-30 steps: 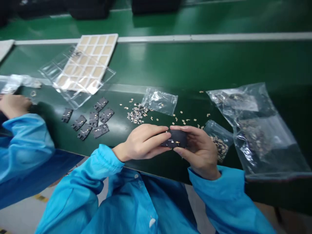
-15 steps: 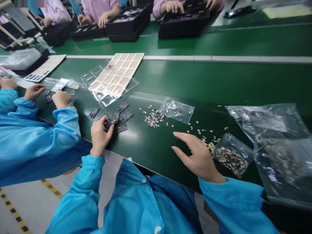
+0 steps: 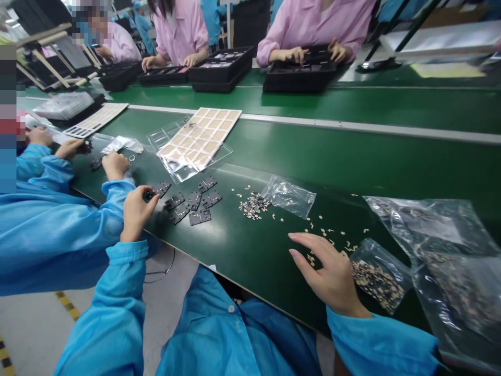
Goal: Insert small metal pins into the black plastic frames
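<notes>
Head view: left hand (image 3: 136, 213) pinches small dark piece (image 3: 148, 195) beside black plates (image 3: 191, 206), near front edge of green belt (image 3: 352, 151). Right hand (image 3: 329, 274) half open, empty, beside loose tan chips (image 3: 324, 235). Risk: sweeping fingers could push chips off edge.

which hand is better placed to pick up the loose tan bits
Right, probably: the right hand is open right beside the loose tan bits, while the left hand is away at the black plates.
</notes>
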`<state>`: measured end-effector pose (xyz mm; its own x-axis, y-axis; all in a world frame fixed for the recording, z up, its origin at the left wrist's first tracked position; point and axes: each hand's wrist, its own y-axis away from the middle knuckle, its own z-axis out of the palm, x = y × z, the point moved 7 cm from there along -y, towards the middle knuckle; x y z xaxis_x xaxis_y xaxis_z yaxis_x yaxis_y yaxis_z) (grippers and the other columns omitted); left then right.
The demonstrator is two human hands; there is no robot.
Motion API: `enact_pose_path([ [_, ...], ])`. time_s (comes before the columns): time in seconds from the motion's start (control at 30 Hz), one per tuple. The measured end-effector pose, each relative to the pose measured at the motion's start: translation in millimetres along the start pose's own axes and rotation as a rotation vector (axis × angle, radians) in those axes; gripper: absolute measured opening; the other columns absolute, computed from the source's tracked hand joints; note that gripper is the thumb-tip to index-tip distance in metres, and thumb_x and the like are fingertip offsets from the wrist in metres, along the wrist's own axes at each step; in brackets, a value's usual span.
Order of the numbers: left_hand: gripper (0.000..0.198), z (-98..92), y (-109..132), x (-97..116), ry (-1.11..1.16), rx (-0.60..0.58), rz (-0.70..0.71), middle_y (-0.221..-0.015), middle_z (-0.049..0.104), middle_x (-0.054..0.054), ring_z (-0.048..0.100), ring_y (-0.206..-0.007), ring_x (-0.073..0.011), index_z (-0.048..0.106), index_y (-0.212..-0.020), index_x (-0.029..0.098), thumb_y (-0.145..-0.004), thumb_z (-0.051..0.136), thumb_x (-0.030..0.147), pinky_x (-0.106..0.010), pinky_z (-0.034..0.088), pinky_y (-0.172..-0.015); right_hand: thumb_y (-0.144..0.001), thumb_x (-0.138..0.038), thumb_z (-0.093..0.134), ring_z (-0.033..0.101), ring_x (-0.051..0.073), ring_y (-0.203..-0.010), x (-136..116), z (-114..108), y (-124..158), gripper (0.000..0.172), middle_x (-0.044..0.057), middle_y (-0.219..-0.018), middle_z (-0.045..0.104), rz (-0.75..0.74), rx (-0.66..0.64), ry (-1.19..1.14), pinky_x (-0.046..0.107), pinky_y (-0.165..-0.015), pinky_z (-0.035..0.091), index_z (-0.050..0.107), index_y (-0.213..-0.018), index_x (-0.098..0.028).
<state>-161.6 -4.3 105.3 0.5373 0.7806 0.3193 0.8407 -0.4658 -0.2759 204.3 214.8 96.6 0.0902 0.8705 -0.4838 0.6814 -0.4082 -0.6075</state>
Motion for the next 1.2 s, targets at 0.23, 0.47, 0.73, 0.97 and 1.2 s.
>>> enact_pose_path([
  [0.23,0.023,33.2,-51,51,-0.045,-0.130,0.128,-0.109,0.069,-0.013,0.061,-0.106,-0.0289,0.063,-0.101,0.016,-0.082,0.059,0.028,-0.038,0.047,-0.091,-0.089,-0.019,0.058,0.072,0.023,-0.085,-5,4,-1,0.015,0.007,-0.094,0.074,-0.060,-0.016,0.022,0.037,-0.074,0.063,0.065,-0.102,-0.022],
  [0.47,0.025,49.1,-69,73,0.016,-0.112,0.170,-0.111,0.070,-0.010,0.063,-0.107,-0.0280,0.066,-0.099,0.018,-0.078,0.066,0.032,-0.035,0.046,-0.091,-0.092,-0.023,0.054,0.072,0.023,-0.084,1,3,5,0.013,0.009,-0.091,0.074,-0.053,0.012,0.109,0.037,-0.073,0.062,0.064,-0.098,-0.019],
  [0.73,0.021,15.3,21,118,0.297,0.153,0.433,-0.079,0.070,-0.005,0.064,-0.076,-0.0181,0.065,-0.081,0.017,-0.087,0.054,0.034,-0.028,0.049,-0.072,-0.089,-0.017,0.056,0.072,0.021,-0.084,-1,4,-2,0.011,0.008,-0.089,0.075,-0.018,0.034,0.039,0.037,-0.075,0.062,0.066,-0.093,-0.019],
  [0.97,0.035,53.3,158,244,0.374,-0.093,1.237,-0.056,0.060,-0.001,0.055,-0.052,-0.0142,0.061,-0.065,0.018,-0.096,0.048,0.026,-0.026,0.040,-0.052,-0.090,-0.021,0.054,0.071,0.018,-0.092,-9,-47,12,0.016,0.006,-0.094,0.076,0.049,0.039,0.246,0.034,-0.084,0.058,0.070,-0.091,-0.020],
  [1.2,0.038,72.5,169,245,0.381,-0.103,1.328,-0.054,0.057,0.000,0.055,-0.051,-0.0150,0.060,-0.063,0.018,-0.097,0.046,0.027,-0.028,0.039,-0.053,-0.088,-0.025,0.062,0.070,0.026,-0.092,72,-263,76,0.024,0.019,-0.094,0.074,1.048,-0.056,1.051,0.037,-0.079,0.053,0.074,-0.097,-0.007],
])
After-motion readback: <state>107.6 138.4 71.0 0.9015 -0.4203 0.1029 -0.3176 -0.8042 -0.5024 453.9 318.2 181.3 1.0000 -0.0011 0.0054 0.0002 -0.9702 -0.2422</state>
